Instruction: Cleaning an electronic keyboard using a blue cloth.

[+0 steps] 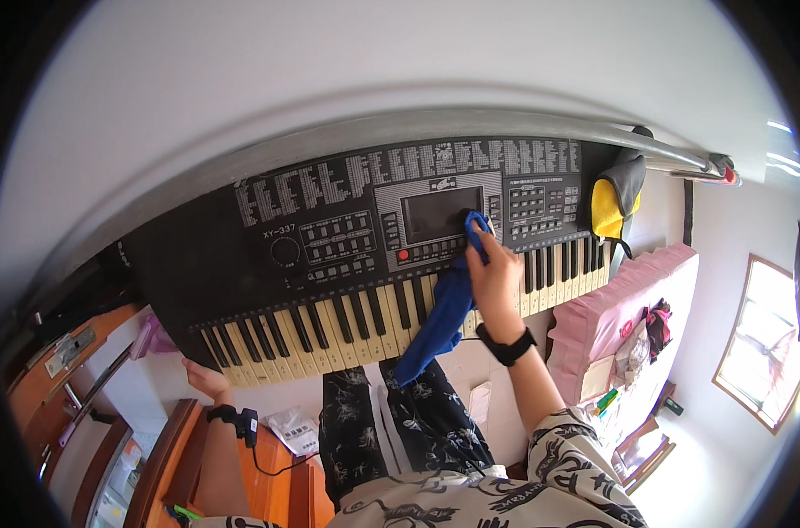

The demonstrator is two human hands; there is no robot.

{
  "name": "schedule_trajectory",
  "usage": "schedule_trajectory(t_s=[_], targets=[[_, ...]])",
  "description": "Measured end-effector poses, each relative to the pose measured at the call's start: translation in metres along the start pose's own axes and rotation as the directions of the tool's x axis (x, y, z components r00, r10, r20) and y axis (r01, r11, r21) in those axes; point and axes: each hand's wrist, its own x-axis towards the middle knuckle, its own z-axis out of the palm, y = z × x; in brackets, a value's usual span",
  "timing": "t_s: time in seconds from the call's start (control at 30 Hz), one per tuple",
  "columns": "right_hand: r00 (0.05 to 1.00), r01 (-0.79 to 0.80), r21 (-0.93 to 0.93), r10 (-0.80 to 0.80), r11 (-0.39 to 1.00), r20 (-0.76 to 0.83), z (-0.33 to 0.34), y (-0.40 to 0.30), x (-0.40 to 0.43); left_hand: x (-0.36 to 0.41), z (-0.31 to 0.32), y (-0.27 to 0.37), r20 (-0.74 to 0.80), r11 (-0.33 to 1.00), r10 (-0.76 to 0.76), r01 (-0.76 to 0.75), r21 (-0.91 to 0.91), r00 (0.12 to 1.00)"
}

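Note:
A black electronic keyboard point(274, 218) with cream and black keys spans the view in front of me. My right hand point(495, 274) grips a blue cloth point(436, 313) and presses part of it at the lower right edge of the keyboard's display point(439, 214). The rest of the cloth hangs over the keys and past their front edge, in front of my legs. At the keyboard's lower left corner, my left hand point(205, 379) touches the edge; its fingers are partly hidden beneath the body.
A grey and yellow cloth point(616, 198) hangs over the keyboard's right end. Behind runs a grey rail point(400, 125). At right stands a pink-covered piece of furniture point(611, 297) with items on it. Lower left are wooden furniture point(175, 455) and a plastic packet point(294, 429).

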Motion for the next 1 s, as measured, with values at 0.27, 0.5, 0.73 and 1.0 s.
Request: schedule_trajectory(t_s=[0.27,0.5,0.73,1.0], targets=[[0.988,0.124,0.108,-0.133,0.986,0.081,0.023,-0.040,-0.010,0.000,-0.001,0.000,0.004,1.000,0.011,-0.011,-0.012,1.000],[0.989,-0.134,0.042,0.130,0.990,0.075,0.003,-0.014,-0.004,-0.001,0.001,-0.001,0.042,0.999,-0.021,0.022,-0.044,0.999],[0.979,0.042,0.158,-0.072,0.987,0.189,0.013,-0.054,-0.009,-0.001,0.001,-0.005,0.006,0.997,-0.008,0.008,-0.070,1.000],[0.998,-0.017,-0.011,0.018,1.000,0.064,-0.002,-0.023,-0.005,-0.001,0.002,-0.003,0.011,0.998,-0.027,0.028,-0.056,1.000]])
